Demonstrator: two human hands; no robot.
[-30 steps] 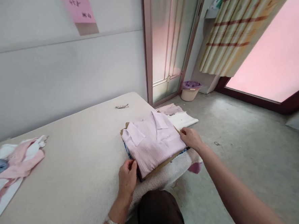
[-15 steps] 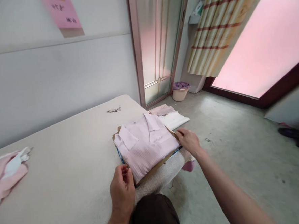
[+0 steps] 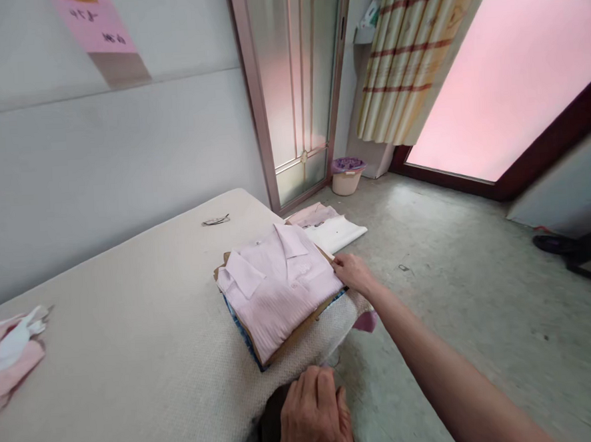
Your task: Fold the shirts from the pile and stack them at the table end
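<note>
A pale pink shirt (image 3: 279, 288), folded with its collar up, lies on brown cardboard (image 3: 302, 330) at the table corner. Blue patterned material (image 3: 245, 334) shows beneath the cardboard along the near left edges. My right hand (image 3: 353, 272) is at the right side of the stack, fingers pinched on the cardboard edge beside the shirt. My left hand (image 3: 314, 413) is away from the stack, above my dark-clothed knee (image 3: 270, 422). Its fingers are together and bent down; the fingertips are hidden, so whether it holds anything cannot be seen.
The table (image 3: 131, 311) has a textured pale cover. Eyeglasses (image 3: 216, 220) lie toward its back, and pink and white cloth (image 3: 13, 358) at the left. Past the shirt are white folded material (image 3: 339, 233) and pink fabric (image 3: 312, 214). A lined bin (image 3: 347, 178) stands by the sliding door.
My left hand has left the shirt's near left corner and moved right and toward me, over my knee. My right hand stays at the stack's right edge. The view has shifted slightly.
</note>
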